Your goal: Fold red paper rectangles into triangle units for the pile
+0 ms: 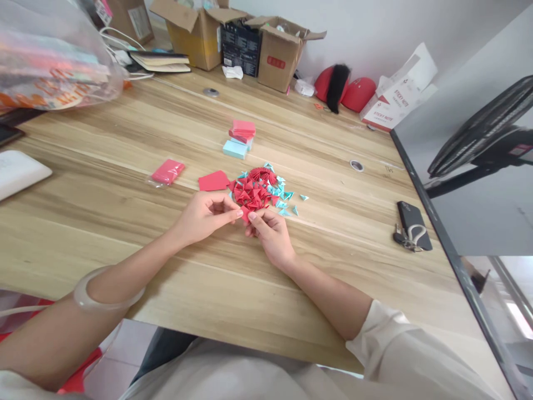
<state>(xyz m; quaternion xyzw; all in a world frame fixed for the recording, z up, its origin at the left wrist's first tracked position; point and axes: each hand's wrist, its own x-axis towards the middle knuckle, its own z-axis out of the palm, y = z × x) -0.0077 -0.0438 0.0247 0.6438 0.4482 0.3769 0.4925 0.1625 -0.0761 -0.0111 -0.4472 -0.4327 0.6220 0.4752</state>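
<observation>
Between my two hands is a small piece of red paper, pinched at both sides; its exact fold is too small to tell. My left hand grips its left edge with thumb and fingertips. From the right, my right hand pinches it the same way. Just beyond lies a heap of folded red paper triangles, with light blue folded triangles around its right side. Flat red paper sheets rest left of the heap, beyond my left hand.
A wrapped red paper pack lies to the left. Farther back are light blue paper stacks and red paper stacks. A black phone with keys sits right. Cardboard boxes line the wall; a fan stands beyond the right edge.
</observation>
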